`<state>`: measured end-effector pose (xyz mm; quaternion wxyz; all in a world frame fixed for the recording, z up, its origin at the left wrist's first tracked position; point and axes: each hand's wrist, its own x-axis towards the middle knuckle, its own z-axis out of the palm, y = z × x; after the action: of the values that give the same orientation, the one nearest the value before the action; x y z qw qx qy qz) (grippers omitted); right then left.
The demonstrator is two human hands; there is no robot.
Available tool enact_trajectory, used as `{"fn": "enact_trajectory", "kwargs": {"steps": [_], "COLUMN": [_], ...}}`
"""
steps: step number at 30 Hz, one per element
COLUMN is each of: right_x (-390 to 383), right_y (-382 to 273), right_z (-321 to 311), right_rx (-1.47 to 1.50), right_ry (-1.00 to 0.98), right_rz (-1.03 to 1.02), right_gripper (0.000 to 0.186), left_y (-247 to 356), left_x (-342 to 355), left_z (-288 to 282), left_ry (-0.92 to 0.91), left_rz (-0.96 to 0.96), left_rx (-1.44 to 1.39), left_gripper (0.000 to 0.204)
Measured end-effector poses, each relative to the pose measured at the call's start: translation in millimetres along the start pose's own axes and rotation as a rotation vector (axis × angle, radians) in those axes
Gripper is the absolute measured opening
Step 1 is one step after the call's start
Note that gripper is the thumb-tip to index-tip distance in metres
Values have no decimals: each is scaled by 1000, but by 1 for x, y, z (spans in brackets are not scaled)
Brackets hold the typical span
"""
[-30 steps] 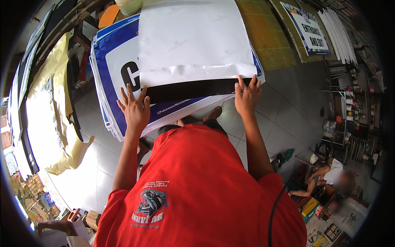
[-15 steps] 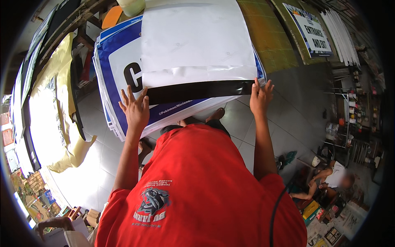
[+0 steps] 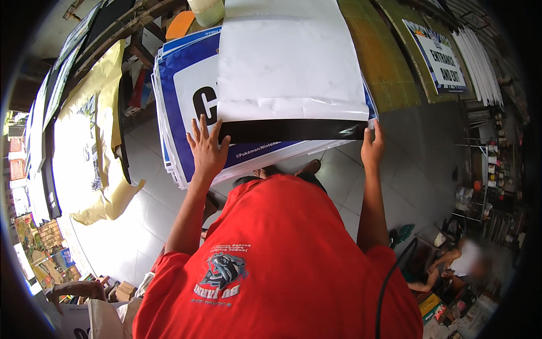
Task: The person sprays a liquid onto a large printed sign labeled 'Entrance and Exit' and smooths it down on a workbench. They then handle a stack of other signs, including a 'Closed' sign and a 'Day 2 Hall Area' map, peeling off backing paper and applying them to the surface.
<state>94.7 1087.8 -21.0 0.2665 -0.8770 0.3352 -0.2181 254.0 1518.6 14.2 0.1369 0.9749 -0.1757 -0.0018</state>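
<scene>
A long white sheet (image 3: 291,62) lies over a stack of blue-and-white printed sign boards (image 3: 186,70), with a crease near its front edge. Along that edge runs a glossy black strip (image 3: 293,131), flat across the top board. My left hand (image 3: 209,152) is open, its fingers spread on the board's printed face, the thumb side beside the strip's left end. At the strip's right end, my right hand (image 3: 372,148) has its thumb on the corner and its fingers close together at the stack's edge; the fingers' undersides are hidden.
A greenish tub (image 3: 206,11) and an orange piece (image 3: 180,25) stand behind the stack. Yellowish paper-covered boards (image 3: 84,152) lie at left. A printed sign (image 3: 437,59) rests on the right-hand table. Another person (image 3: 454,263) sits low at right, and a dark cable (image 3: 389,277) hangs beside me.
The view has shifted, so the stack appears farther right and lower. My right hand's spread fingers have drawn together at the strip's end. My left hand stays spread beside the strip.
</scene>
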Motion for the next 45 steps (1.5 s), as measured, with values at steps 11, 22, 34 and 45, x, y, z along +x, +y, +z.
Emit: {"fn": "enact_trajectory", "kwargs": {"steps": [11, 22, 34, 45], "right_x": [12, 62, 195, 382], "right_y": [-16, -54, -146, -219], "right_z": [-14, -55, -121, -315], "right_rx": [198, 951, 1002, 782], "right_ry": [-36, -304, -339, 76], "right_rz": [52, 300, -105, -864], "right_gripper": [41, 24, 18, 42], "left_y": [4, 7, 33, 190], "left_x": [9, 9, 97, 291], "left_z": [-5, -21, -103, -401], "left_ry": [-10, -17, 457, 768], "left_rz": [13, 161, 158, 521], "left_rx": [-170, -106, -324, -591], "left_gripper": [64, 78, 15, 30]}}
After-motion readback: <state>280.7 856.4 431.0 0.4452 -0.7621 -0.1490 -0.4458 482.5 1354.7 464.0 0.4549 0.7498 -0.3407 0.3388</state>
